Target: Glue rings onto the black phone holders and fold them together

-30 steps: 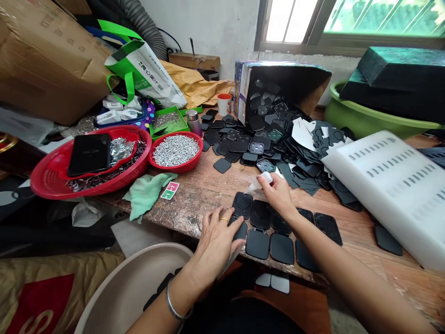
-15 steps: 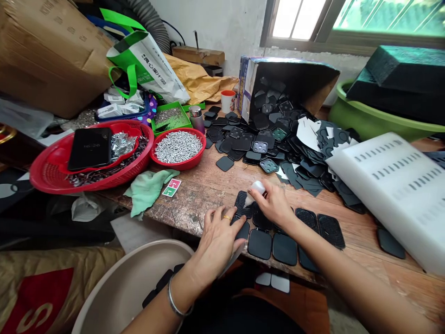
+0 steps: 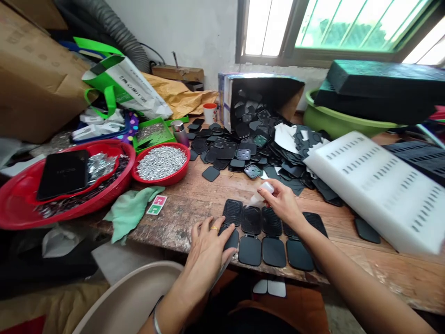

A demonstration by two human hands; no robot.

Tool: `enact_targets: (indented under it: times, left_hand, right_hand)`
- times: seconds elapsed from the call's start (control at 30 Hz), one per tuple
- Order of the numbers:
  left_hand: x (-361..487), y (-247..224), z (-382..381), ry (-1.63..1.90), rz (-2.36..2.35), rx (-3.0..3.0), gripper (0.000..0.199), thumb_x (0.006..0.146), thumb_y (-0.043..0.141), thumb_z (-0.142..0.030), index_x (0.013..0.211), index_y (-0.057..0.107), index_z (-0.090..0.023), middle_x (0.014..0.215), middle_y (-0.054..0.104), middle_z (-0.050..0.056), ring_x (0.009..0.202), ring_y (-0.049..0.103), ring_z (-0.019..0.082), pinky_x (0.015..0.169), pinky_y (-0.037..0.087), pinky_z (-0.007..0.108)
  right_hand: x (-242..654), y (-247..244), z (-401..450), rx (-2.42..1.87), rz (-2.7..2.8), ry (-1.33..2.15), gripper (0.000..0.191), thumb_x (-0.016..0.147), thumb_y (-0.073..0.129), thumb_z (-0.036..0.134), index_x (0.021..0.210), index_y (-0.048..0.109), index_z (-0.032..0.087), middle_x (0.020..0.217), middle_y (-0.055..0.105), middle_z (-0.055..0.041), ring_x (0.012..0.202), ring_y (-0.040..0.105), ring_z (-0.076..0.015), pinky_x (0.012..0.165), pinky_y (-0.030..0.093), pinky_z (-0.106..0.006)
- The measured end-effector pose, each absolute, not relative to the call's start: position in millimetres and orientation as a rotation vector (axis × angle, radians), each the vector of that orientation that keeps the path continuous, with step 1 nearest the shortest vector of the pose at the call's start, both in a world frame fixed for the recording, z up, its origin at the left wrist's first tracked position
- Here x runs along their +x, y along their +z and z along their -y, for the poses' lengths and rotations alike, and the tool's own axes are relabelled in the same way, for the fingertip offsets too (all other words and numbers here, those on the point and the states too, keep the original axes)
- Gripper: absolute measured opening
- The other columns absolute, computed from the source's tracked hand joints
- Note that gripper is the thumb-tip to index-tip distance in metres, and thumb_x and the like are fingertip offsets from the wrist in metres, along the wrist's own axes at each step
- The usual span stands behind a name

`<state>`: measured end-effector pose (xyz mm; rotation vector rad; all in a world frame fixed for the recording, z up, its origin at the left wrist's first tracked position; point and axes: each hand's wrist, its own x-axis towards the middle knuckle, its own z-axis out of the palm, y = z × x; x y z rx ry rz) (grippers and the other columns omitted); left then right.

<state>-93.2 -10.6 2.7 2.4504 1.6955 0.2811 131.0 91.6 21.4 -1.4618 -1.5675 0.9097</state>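
Observation:
A small white bottle (image 3: 267, 187) with a translucent nozzle is gripped by my right hand (image 3: 281, 200), its tip pointing down-left over the black ridged cases. Those hinged black cases (image 3: 251, 220) lie unfolded in a row along the table's front edge, ridged halves behind and smooth flat halves in front. My left hand (image 3: 210, 246), with a ring on one finger, has its fingers spread at the leftmost case (image 3: 232, 212); the fingertips touch its front half. A thin pale sheet edge shows under my left palm, mostly hidden.
Behind lies a heap of black pieces (image 3: 225, 149) spilling from an open box (image 3: 227, 99). Red baskets (image 3: 162, 180) and a green cloth (image 3: 130, 211) stand left; a white foam block (image 3: 378, 185) lies right. A beige tub (image 3: 128, 297) is below the table edge.
My right hand has moved the bottle from above the leftmost case rightward, toward the second one. My left hand stays at the leftmost case. The camera view has shifted.

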Motion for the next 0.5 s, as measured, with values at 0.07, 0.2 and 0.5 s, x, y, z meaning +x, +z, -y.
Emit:
enact_targets:
  times: [0.07,0.2,0.5]
  left_hand:
    - [-96,-5,7,0.294,-1.709,2.480,0.046,0.077,0.071,-0.032,0.122,0.061,-0.032,0.132,0.056,0.009,0.121,0.043,0.036,0.096,0.029,0.055]
    - [-101,-17,-2,0.354,-1.710,2.554,0.040,0.077,0.068,-0.034,0.117,0.065,-0.034,0.128,0.060,0.008,0.118,0.046,0.037,0.093,0.030,0.054]
    - [-95,-16,-16,0.466,-1.700,2.667,0.039,0.082,0.058,-0.032,0.121,0.061,-0.035,0.126,0.061,0.006,0.117,0.050,0.032,0.091,0.037,0.048]
  right_hand:
    - [154,22,-78,-1.373,1.255,1.207,0.042,0.077,0.066,0.041,0.111,0.057,0.020,0.067,0.059,0.0021,0.051,0.053,-0.0140,0.049,0.044,-0.028]
    - [207,17,-43,-1.192,0.743,1.535,0.027,0.072,0.074,0.033,0.092,0.063,0.019,0.082,0.066,-0.0028,0.066,0.064,-0.0153,0.063,0.055,-0.029]
    - [317,-8,38,-1.268,0.621,1.182,0.041,0.064,0.080,0.026,0.101,0.064,0.020,0.093,0.067,-0.0055,0.084,0.065,-0.0214,0.077,0.056,-0.036]
